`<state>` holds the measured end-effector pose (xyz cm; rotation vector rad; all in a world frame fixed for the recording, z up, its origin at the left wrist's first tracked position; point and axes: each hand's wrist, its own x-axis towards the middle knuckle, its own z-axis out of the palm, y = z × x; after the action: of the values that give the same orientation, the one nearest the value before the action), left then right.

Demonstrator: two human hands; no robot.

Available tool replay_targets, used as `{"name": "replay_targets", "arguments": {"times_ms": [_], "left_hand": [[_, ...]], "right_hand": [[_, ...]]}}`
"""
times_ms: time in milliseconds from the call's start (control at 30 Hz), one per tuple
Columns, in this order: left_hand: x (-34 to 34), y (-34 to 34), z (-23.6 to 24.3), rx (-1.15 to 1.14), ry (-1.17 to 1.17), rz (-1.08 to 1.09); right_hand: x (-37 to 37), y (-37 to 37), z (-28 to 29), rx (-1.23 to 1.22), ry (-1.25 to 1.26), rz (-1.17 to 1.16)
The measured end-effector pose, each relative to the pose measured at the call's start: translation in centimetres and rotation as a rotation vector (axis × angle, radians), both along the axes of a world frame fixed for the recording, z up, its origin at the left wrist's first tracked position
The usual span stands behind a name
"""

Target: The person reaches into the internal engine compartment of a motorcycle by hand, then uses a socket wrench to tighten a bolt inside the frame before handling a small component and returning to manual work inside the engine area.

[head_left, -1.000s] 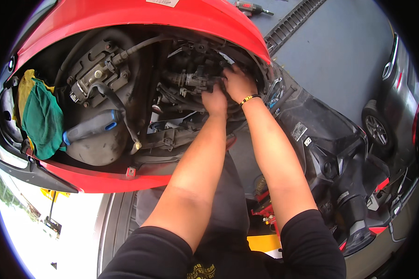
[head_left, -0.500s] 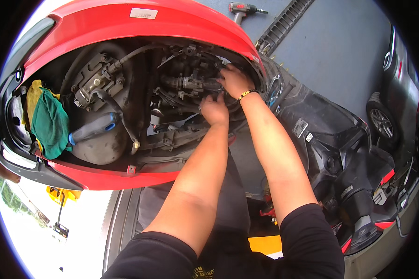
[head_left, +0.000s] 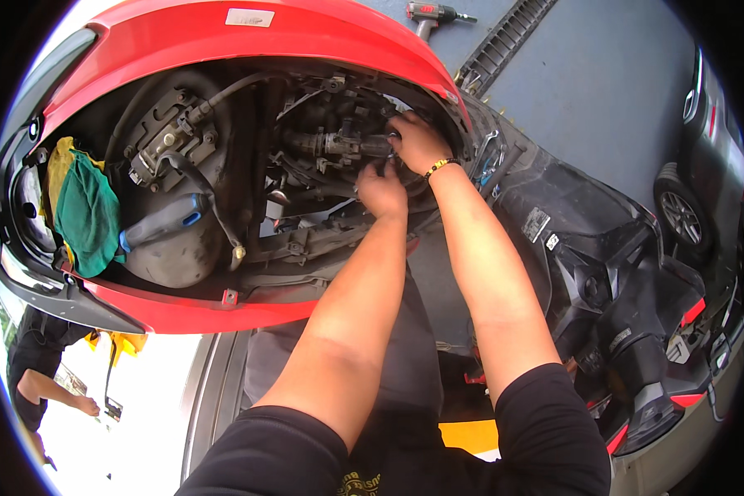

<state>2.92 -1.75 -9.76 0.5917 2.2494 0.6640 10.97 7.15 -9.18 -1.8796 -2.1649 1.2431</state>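
Both my hands reach into the open body of a red scooter [head_left: 306, 37], at the right end of its engine bay. The fingers of my right hand [head_left: 422, 147], with a beaded bracelet at the wrist, curl at the end of a dark intake tube [head_left: 379, 146]. Just below and to the left, my left hand [head_left: 380, 192] has its fingers bent and drawn together beside the same tube. Whatever is between the fingertips of either hand is hidden or too small to make out. Left of the tube sits a metal throttle part [head_left: 339, 146] among hoses and cables.
Left in the bay, green and yellow cloths [head_left: 85, 211] lie by a blue-grey handled tool [head_left: 165, 221] on the tank [head_left: 174, 263]. An impact wrench [head_left: 428, 15] lies on the floor near a drain grate [head_left: 504, 45]. Black scooter panels [head_left: 595, 248] are at right; another person [head_left: 45, 355] at lower left.
Both hands stay at the intake tube, with small finger shifts. The view has tilted slightly. At lower left the other person's arm and dark clothing have come further into view.
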Motion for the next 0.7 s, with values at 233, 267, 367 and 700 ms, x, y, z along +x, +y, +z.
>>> {"name": "replay_targets", "arguments": {"times_ms": [233,267,367,700], "left_hand": [[-0.1,0.1,0.4,-0.012,-0.124,0.082],[0.1,0.1,0.4,-0.012,-0.128,0.079],[-0.7,-0.3,-0.5,0.056,0.054,-0.17],[-1.1,-0.9,-1.5,0.172,0.078,-0.2]], "right_hand": [[-0.8,-0.4,-0.2,-0.013,-0.09,-0.101],[-0.2,-0.4,-0.3,-0.012,-0.094,-0.104],[-0.1,-0.2,-0.3,0.104,0.081,-0.039],[-0.2,1.1,-0.3,-0.07,-0.009,0.054]]}}
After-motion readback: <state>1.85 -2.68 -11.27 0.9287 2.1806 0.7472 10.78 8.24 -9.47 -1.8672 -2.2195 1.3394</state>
